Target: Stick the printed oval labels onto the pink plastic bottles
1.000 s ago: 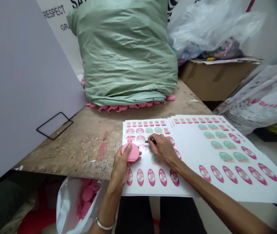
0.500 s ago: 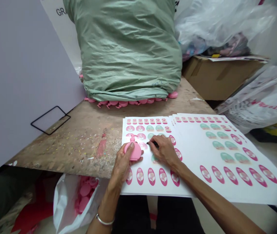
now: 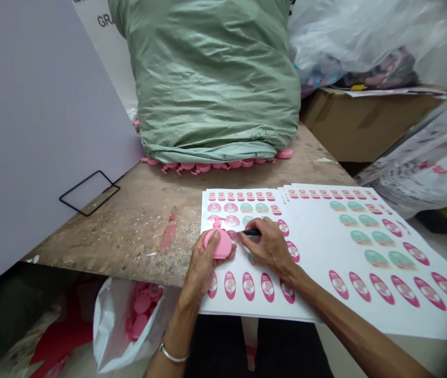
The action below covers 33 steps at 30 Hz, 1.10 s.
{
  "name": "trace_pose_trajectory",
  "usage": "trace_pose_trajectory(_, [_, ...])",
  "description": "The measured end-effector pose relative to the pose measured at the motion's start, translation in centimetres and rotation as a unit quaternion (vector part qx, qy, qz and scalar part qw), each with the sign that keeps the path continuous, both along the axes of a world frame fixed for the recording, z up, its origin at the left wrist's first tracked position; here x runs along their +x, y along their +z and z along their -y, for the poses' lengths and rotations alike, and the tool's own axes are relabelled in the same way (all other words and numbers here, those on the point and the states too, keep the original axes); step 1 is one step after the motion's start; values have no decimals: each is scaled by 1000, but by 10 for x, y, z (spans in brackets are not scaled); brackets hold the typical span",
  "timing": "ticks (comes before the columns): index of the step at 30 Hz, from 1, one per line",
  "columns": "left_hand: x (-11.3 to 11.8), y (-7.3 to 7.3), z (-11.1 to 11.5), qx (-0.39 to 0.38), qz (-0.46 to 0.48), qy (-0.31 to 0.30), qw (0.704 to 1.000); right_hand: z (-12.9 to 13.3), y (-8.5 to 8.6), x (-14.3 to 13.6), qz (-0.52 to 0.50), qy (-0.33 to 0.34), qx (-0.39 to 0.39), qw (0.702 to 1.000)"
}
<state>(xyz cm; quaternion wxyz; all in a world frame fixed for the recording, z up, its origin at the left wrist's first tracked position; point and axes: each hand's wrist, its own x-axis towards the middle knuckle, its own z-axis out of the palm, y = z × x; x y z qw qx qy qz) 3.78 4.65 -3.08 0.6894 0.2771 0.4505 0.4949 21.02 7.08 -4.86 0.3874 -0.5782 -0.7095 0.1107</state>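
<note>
My left hand (image 3: 203, 262) is closed round a small pink toy pump bottle (image 3: 218, 244), its nozzle pointing away from me. My right hand (image 3: 268, 244) pinches a slim black pen-like tool (image 3: 252, 232) whose exact kind I cannot make out. Near those fingertips a round pink sticker (image 3: 232, 235) shows, close to the bottle; whether it is lifted from the sheet is unclear. Both hands are over the left sticker sheet (image 3: 219, 304), printed with pink and green labels.
A second sticker sheet (image 3: 313, 252) lies to the right. Behind, a green sack (image 3: 215, 94) rests on several pink bottles (image 3: 203, 167) on the wooden table (image 3: 136, 226). A white bag (image 3: 107, 336) of pink pieces hangs below the edge. A cardboard box (image 3: 373, 126) stands at right.
The black tool now shows more of its length in my right hand, and the pink sticker near the fingertips looks darker. The whole view has shifted slightly.
</note>
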Motion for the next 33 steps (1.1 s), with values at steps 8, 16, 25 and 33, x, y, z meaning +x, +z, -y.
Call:
trace_pose_trajectory(8, [-2, 17, 5, -22, 71, 2, 997, 16, 43, -3, -230, 69, -139, 961])
trace_pose_trajectory(16, [5, 28, 12, -14, 75, 10, 997, 28, 51, -20, -251, 95, -143, 953])
trace_pose_trajectory(25, [4, 31, 17, -5, 66, 11, 998, 30, 57, -20, -220, 96, -103, 965])
trace_pose_trajectory(33, [3, 34, 16, -1, 68, 18, 997, 30, 59, -23, -211, 96, -89, 969])
